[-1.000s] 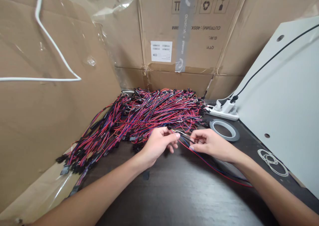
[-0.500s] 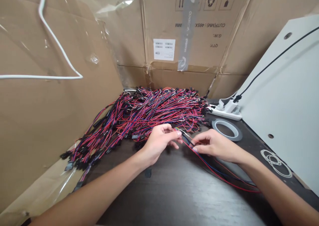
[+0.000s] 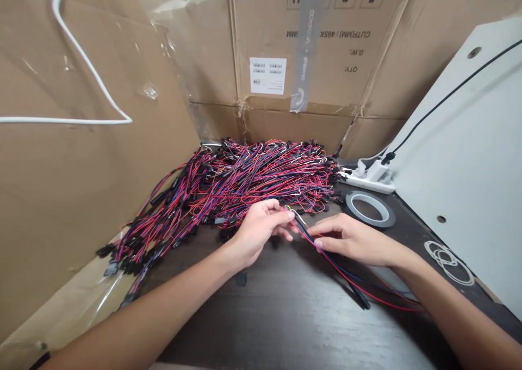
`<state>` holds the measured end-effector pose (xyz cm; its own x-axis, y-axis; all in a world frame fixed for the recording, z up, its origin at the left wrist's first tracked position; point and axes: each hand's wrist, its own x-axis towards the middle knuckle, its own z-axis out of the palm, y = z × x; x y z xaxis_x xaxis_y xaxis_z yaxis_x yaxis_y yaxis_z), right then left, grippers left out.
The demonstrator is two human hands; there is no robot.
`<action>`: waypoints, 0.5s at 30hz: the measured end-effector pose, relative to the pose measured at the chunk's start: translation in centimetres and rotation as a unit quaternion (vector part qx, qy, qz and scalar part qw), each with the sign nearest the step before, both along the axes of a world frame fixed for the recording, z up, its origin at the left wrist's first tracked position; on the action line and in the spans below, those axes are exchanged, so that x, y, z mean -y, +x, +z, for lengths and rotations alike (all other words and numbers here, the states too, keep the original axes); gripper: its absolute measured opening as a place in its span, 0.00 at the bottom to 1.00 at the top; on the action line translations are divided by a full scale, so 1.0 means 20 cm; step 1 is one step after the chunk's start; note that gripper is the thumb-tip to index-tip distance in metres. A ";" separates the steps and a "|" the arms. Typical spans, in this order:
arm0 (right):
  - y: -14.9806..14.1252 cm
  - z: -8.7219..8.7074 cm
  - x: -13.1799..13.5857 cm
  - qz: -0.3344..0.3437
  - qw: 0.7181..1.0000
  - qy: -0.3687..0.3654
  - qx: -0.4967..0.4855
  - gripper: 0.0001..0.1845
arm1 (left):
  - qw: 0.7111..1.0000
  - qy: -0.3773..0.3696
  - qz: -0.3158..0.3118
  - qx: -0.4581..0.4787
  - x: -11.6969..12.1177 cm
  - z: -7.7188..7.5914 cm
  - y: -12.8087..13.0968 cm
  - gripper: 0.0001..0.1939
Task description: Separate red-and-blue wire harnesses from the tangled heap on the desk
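In the middle of the desk, my left hand (image 3: 261, 229) pinches a thin bundle of red, blue, black, white and yellow wires (image 3: 339, 270) near one end. Just to the right, my right hand (image 3: 354, 240) has its thumb and fingers closed on the same wires. A stiff black length, like tubing or a cable (image 3: 361, 298), runs along the bundle, its end sticking out below my right hand. The red and blue wires curve away beneath my right forearm. Behind both hands lies a big pile of wire harnesses (image 3: 261, 177) with black connectors.
A roll of grey tape (image 3: 349, 209) and a white power strip (image 3: 367, 184) are at the right back. Coiled white cord (image 3: 442, 256) lies near the white panel (image 3: 481, 141). Cardboard (image 3: 265, 122) walls the back and left. A small dark piece (image 3: 241, 279) lies below my left wrist.
The black length now shows below my right hand, where its end was out of sight before. My right fingers have shifted slightly left along the wires; my left hand stays nearly still.
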<state>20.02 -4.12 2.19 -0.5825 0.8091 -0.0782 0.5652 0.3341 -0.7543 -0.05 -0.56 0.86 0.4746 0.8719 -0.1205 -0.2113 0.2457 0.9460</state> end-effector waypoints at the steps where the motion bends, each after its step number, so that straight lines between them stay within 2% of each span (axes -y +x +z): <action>1: 0.00 0.00 0.00 -0.006 1.000 0.011 0.004 0.13 | 1.000 -0.005 -0.004 0.002 0.00 0.00 0.00 0.09; 5: 0.00 0.00 -0.01 -0.038 0.998 0.044 0.000 0.11 | 1.000 -0.017 -0.007 0.004 -0.01 0.00 -0.01 0.09; 11: -0.01 0.01 -0.01 -0.017 1.000 0.005 0.011 0.14 | 1.000 -0.002 -0.010 -0.004 -0.01 0.00 -0.01 0.10; 15: 0.00 0.00 -0.01 -0.067 0.998 0.010 0.012 0.11 | 1.000 0.002 -0.005 -0.009 -0.01 0.00 0.00 0.09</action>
<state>19.98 -3.85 2.23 -0.4678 0.8808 -0.0735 0.6241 0.2703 -0.7331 -0.13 -0.42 0.81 0.4804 0.8680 -0.1252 -0.1911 0.2430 0.9510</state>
